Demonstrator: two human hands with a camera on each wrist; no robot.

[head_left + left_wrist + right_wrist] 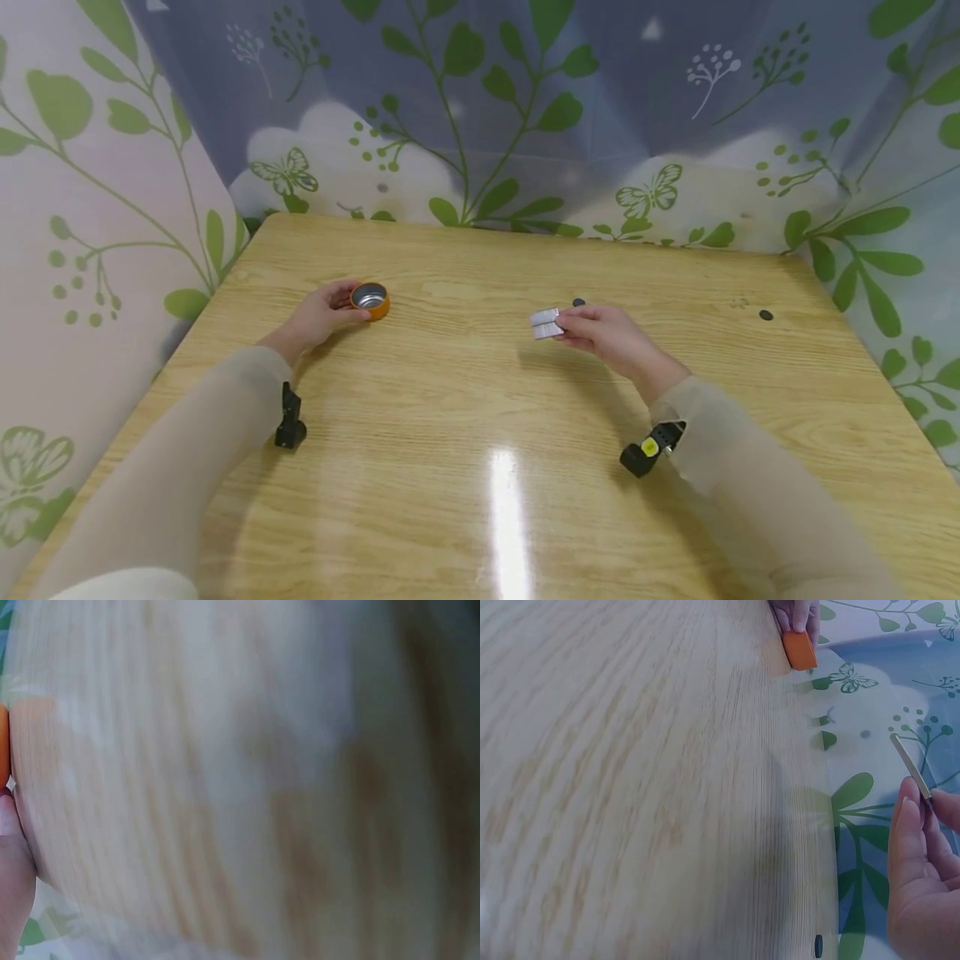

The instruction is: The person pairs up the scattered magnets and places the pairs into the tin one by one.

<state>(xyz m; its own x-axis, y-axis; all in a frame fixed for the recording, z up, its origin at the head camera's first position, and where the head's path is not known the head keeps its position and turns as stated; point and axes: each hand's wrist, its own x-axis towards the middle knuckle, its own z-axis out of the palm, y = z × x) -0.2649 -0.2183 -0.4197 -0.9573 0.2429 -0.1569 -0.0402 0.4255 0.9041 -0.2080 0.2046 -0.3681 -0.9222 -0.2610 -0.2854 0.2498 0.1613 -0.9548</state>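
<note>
An orange round container (380,309) with a silvery inside is gripped by my left hand (318,317), thumb in front and fingers behind, at the left of the table. My right hand (603,333) pinches a small flat whitish piece (547,323) with a line across its middle, held above the table. In the right wrist view the same thin piece (911,766) appears edge-on between thumb and fingers of the right hand (930,885). The left wrist view catches only an edge of the orange container (4,746) and part of the left hand (13,881).
One small dark disc (579,302) lies just behind my right hand, another (766,315) farther right on the wooden table (420,433). Patterned cloth (465,108) hangs behind the table and at both sides. A black device is strapped to each wrist.
</note>
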